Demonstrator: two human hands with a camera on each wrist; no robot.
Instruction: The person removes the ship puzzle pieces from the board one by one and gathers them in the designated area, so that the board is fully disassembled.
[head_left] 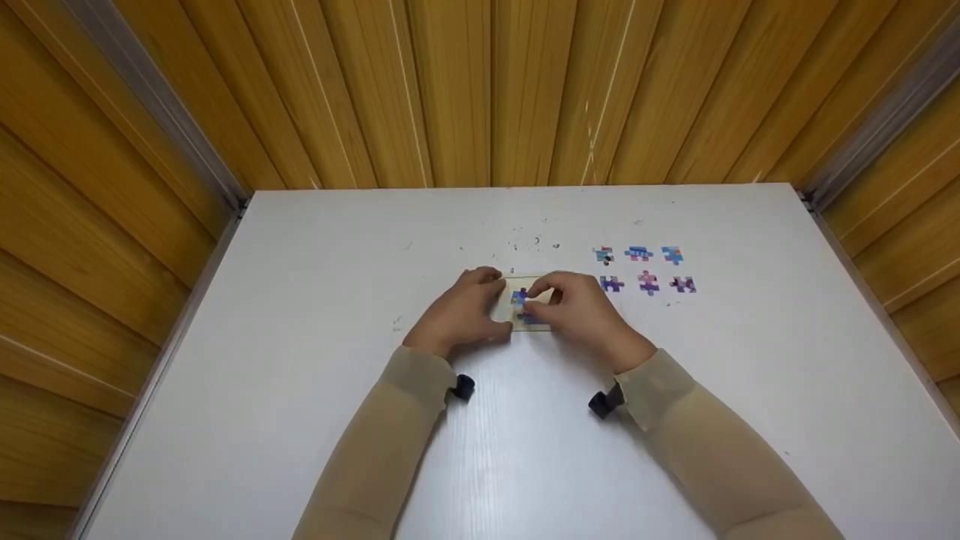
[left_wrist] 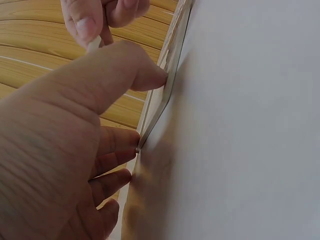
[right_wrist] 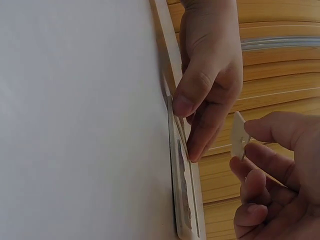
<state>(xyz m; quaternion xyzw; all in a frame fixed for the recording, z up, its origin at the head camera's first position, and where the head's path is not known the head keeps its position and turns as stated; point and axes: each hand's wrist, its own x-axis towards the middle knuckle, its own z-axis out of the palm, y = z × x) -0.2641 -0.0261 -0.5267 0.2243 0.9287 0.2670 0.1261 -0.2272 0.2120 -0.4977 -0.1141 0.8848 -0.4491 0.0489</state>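
1. Left hand (head_left: pixel 466 311) grips the tray (head_left: pixel 517 282) by its left edge.
2. Right hand (head_left: pixel 585 309) pinches a puzzle piece (right_wrist: pixel 238 139) (pale side showing) above the tray.
3. Six loose pieces (head_left: pixel 648 283) lie toward the table's (head_left: pixel 780 360) far right corner.

The puzzle tray (head_left: pixel 514 282) is pale cream. Right of the tray, 6 puzzle pieces (head_left: pixel 648 283) mix blue, purple, pink and teal; under it, a white table (head_left: pixel 315 277); behind it, yellow-brown wood-grain panels (head_left: pixel 450 90); before it, beige sleeves (head_left: pixel 379 442).
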